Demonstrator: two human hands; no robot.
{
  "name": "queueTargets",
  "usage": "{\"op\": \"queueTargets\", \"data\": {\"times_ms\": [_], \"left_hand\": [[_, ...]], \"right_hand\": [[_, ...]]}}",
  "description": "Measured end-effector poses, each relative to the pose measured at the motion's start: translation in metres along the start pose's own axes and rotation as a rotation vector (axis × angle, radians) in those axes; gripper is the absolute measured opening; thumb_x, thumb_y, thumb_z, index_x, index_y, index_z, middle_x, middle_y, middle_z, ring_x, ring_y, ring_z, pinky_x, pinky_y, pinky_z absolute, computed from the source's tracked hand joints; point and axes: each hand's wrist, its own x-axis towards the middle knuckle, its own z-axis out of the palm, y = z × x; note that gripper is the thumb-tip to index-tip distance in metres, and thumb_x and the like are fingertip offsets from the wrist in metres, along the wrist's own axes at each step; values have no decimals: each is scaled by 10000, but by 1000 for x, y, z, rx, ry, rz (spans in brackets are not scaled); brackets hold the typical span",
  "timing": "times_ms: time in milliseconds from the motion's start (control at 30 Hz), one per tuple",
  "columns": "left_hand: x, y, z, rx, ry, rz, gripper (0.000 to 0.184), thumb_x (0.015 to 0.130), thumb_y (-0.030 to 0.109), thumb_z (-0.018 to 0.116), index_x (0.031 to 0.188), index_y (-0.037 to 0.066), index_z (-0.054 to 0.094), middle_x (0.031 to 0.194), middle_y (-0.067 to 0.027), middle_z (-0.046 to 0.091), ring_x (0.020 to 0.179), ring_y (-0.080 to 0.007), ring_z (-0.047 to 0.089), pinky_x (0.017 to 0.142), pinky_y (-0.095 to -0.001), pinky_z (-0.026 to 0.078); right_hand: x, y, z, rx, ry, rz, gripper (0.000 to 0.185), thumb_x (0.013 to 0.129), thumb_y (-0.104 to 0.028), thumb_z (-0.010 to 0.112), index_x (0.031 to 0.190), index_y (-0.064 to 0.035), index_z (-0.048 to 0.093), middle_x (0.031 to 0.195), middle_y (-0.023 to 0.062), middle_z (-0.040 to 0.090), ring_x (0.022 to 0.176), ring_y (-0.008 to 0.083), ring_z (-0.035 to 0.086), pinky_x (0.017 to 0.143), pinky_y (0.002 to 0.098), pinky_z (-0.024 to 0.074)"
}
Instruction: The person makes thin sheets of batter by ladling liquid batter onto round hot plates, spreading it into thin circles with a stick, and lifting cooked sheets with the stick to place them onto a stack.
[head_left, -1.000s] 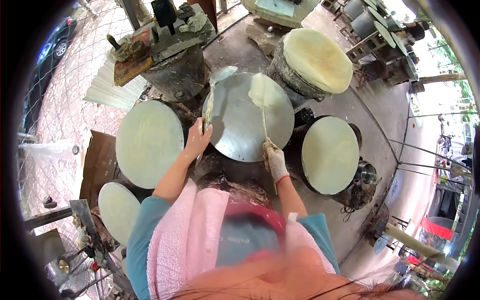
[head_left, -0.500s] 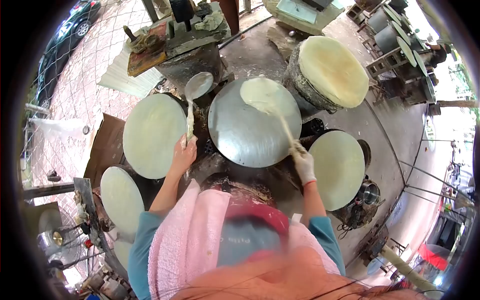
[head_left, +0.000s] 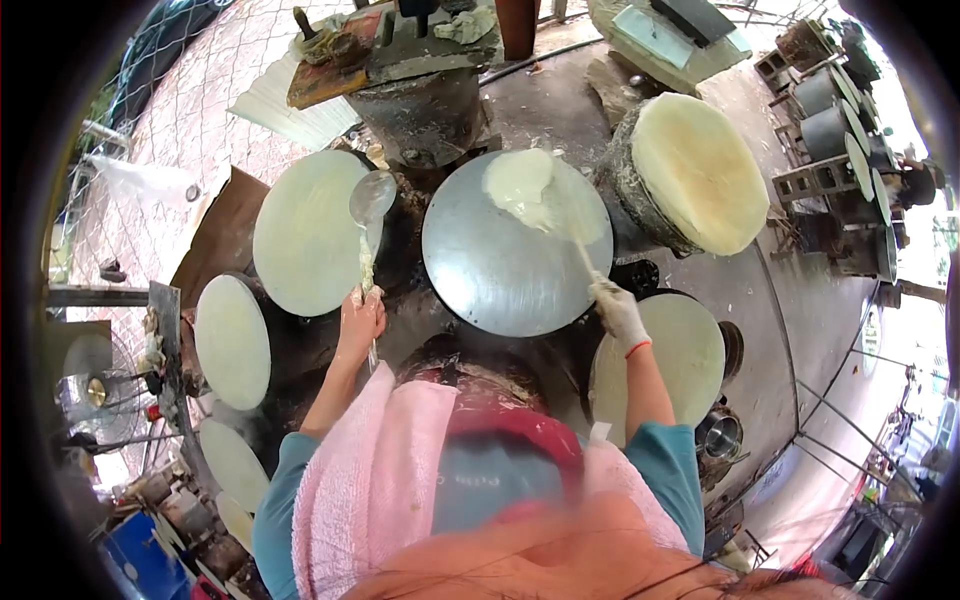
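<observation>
My left hand (head_left: 361, 322) is closed around the batter-coated handle of a ladle (head_left: 372, 195), whose bowl is raised between the griddle and a pale round sheet at left. In front of me is a round metal griddle (head_left: 500, 290). White batter (head_left: 520, 185) lies on its far part, with a thinner smear running to the right. My right hand (head_left: 620, 315), in a white glove, grips a stick-like batter spreader (head_left: 586, 262). The spreader's far end reaches into the batter; its head is blurred and hard to make out.
Pale round sheets flank the griddle, one at left (head_left: 310, 235) and one at right (head_left: 670, 365), with more at lower left. A cloth-covered round drum (head_left: 700, 175) stands at far right. Behind the griddle is a stove-like block (head_left: 420, 110). A metal pot (head_left: 718, 432) sits at lower right.
The batter patch has widened to the right as the spreader swept across it. My left hand's ladle has shifted slightly left and down. The whole view has turned a little.
</observation>
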Motion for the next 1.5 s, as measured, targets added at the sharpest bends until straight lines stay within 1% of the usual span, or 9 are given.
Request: {"op": "queueTargets", "data": {"times_ms": [100, 300, 533, 733, 933, 1033, 1100, 1300, 1500], "left_hand": [[-8, -3, 10, 12, 28, -11, 133, 936, 143, 515, 847, 51, 478, 586, 10, 395, 427, -78, 351, 382, -228, 286], [-17, -7, 12, 13, 54, -14, 156, 928, 159, 526, 824, 51, 480, 591, -1, 420, 431, -85, 371, 385, -228, 304], [-25, -14, 15, 20, 91, -69, 180, 932, 154, 533, 795, 64, 460, 591, -3, 424, 434, -87, 382, 384, -232, 306], [-22, -24, 12, 19, 99, -21, 175, 950, 172, 507, 841, 35, 502, 573, -1, 412, 401, -91, 378, 363, -245, 277], [-28, -29, 8, 103, 152, -93, 163, 913, 118, 543, 778, 44, 488, 571, -46, 446, 465, -170, 480, 411, -293, 370], [-4, -77, -23, 1185, 218, 1014, 148, 890, 109, 540, 777, 15, 520, 602, -120, 498, 547, -278, 537, 498, -367, 426], [1, -75, -17, 821, 201, 517, 159, 879, 122, 543, 780, -2, 531, 661, -182, 531, 630, -353, 548, 560, -416, 440], [57, -77, -8, 962, 232, 571, 248, 909, 213, 543, 860, -27, 506, 759, -290, 576, 765, -467, 577, 653, -499, 459], [72, -43, 27, 1293, 140, 488, 275, 934, 230, 517, 936, -43, 483, 729, -196, 639, 658, -380, 635, 549, -480, 499]], "right_hand": [[-1, -6, 39, 11, -171, -97, 356, 920, -243, 624, 1232, -71, 610, 676, -111, 459, 533, 6, 382, 458, 187, 285], [40, 6, -25, 36, -85, -333, 396, 900, -129, 636, 1242, 57, 562, 1094, 27, 631, 950, 70, 557, 839, 207, 450], [28, -5, 12, -200, -299, -171, 359, 903, -207, 640, 1219, -38, 621, 790, -60, 572, 607, 14, 443, 533, 186, 368], [63, -26, -29, -38, -145, -322, 336, 943, -144, 577, 1240, 12, 588, 1030, 3, 600, 926, 46, 521, 835, 184, 432], [36, -35, -4, -316, -424, -57, 376, 887, -187, 661, 1239, -65, 611, 748, -91, 553, 517, 1, 388, 452, 176, 298], [42, -40, -28, -204, -410, -212, 389, 882, -145, 663, 1229, 16, 594, 882, -44, 593, 723, 33, 499, 640, 190, 426], [70, -39, -38, -198, -282, -390, 379, 888, -120, 645, 1225, 42, 587, 1114, 28, 621, 956, 79, 549, 862, 219, 454], [45, -43, -6, -543, -469, -138, 398, 886, -205, 656, 1231, -12, 608, 899, -62, 607, 768, 53, 488, 704, 217, 445], [69, -13, -45, -250, -271, -393, 446, 867, -130, 668, 1255, 59, 553, 1249, 73, 590, 1040, 88, 559, 923, 229, 440]]}}
